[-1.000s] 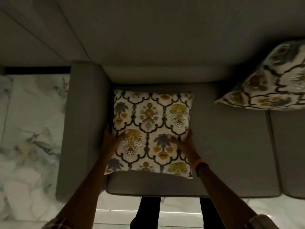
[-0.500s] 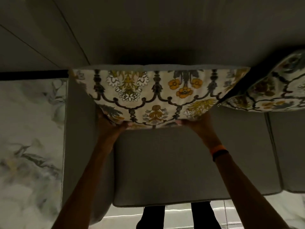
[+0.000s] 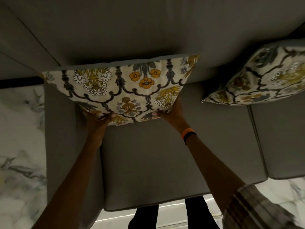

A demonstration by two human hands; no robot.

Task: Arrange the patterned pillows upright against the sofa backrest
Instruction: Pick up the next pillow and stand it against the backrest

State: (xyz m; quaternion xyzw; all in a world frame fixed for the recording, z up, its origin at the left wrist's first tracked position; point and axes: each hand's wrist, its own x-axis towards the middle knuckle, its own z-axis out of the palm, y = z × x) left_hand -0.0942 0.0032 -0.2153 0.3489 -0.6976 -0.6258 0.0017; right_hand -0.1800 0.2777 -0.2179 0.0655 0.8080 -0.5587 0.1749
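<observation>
A cream pillow with yellow flowers and dark scrollwork (image 3: 128, 90) is lifted off the grey sofa seat (image 3: 165, 159), tilted with its far edge near the backrest (image 3: 148, 30). My left hand (image 3: 97, 119) grips its near left corner from below. My right hand (image 3: 171, 111), with an orange and black wristband, holds the near right corner. A second patterned pillow (image 3: 260, 78) leans against the backrest at the right, over the seam to the neighbouring seat cushion.
The grey sofa armrest (image 3: 59, 129) runs along the left of the seat. White marble floor (image 3: 19, 146) lies left of the sofa and in front of it. My dark trouser legs (image 3: 194, 212) stand at the seat's front edge.
The pillow lay flat on the seat a second ago. Both hands have lifted it and carried it towards the backrest, and it now sits a little higher and more tilted.
</observation>
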